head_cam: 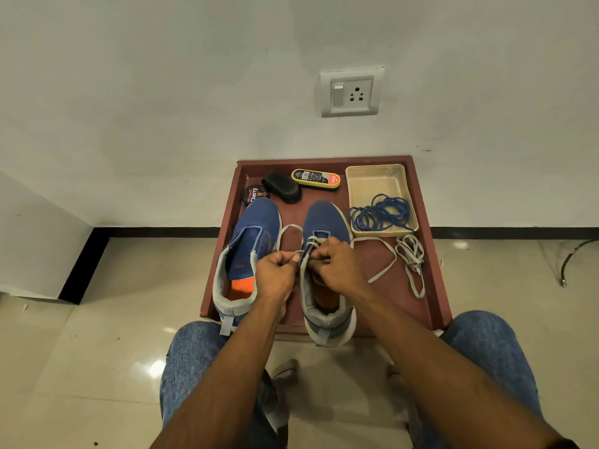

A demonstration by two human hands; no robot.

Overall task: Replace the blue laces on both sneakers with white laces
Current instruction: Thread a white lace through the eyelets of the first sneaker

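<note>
Two blue sneakers stand on a dark red tray (431, 254). The left sneaker (251, 241) has no lace. The right sneaker (324, 222) has a white lace (382, 264) partly threaded through its lower eyelets, with loops trailing to both sides. My left hand (275, 273) pinches one end of that lace at the sneaker's left eyelet row. My right hand (337, 264) grips the lace over the tongue. A second white lace (413, 257) lies bundled on the tray's right side. The blue laces (379, 213) lie coiled in a clear plastic tub (376, 176).
At the tray's far edge lie a round polish tin (254, 194), a black brush (282, 186) and a yellow shoe-shine sponge (316, 178). The tray sits on a tiled floor against a white wall with a socket (351, 92). My knees in jeans frame the tray's near edge.
</note>
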